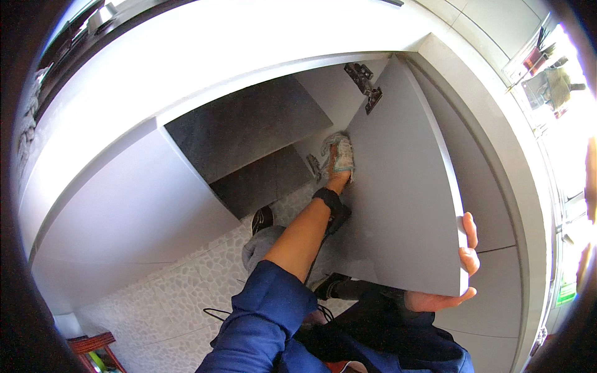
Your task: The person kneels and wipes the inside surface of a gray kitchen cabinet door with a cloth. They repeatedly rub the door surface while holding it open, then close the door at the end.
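Observation:
My left hand point(336, 175) holds a pale crumpled cloth point(344, 151) with a teal edge. The cloth lies against the inner face of a grey cabinet door point(401, 186), near its hinged side. A dark band circles my left wrist. At the door's free edge my right hand point(466, 261) grips the lower corner, its fingers curled round to the outer face. The door stands swung out from the cabinet. A metal hinge point(364, 86) shows at its top and a second hinge point(313, 167) lower down, beside the cloth.
Inside the cabinet is a dark shelf point(252, 126). Another grey door point(121, 200) is at the left, below a bright white countertop point(224, 51). My shoe point(262, 219) rests on the pebble-patterned floor point(186, 284). A reddish-brown wooden stool point(93, 344) stands at lower left.

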A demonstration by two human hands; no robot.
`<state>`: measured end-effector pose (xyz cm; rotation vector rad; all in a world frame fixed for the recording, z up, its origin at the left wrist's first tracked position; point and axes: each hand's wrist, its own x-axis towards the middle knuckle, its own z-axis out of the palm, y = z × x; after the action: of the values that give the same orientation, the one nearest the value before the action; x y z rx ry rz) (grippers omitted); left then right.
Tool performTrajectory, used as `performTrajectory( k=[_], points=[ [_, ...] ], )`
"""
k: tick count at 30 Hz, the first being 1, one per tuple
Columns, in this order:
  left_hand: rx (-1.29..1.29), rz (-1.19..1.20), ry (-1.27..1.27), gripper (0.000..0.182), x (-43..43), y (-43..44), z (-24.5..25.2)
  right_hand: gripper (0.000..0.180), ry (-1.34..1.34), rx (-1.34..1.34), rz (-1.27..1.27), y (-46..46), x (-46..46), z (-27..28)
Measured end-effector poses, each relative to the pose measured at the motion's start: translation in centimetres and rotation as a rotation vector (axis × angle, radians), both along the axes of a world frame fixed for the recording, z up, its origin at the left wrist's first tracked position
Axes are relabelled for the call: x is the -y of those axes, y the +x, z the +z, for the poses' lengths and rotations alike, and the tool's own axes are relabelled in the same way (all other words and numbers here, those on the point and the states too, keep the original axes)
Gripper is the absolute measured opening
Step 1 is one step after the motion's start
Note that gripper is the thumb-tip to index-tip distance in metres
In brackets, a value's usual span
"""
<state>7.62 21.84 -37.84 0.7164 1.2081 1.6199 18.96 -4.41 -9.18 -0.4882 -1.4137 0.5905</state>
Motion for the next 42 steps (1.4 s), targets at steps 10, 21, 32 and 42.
performTrajectory(
  k=[10,21,32,42],
  points=[
    [0.246,-0.166,-0.511,0.052,3.8,-2.1,0.0,0.05,0.004,-0.099,0.108,1.8,-1.3,-0.5],
    [0.506,-0.05,-0.617,0.053,5.4,-2.0,2.9,0.053,-0.012,-0.136,0.092,3.9,-2.6,-0.9],
    [-0.376,0.146,-0.04,0.053,7.3,3.0,9.7,0.06,0.0,0.018,0.019,5.1,-3.1,-0.7],
    [-0.897,-0.052,0.728,0.053,22.1,5.2,24.9,0.063,0.048,0.053,0.036,4.7,-3.0,-0.3]
  ],
)
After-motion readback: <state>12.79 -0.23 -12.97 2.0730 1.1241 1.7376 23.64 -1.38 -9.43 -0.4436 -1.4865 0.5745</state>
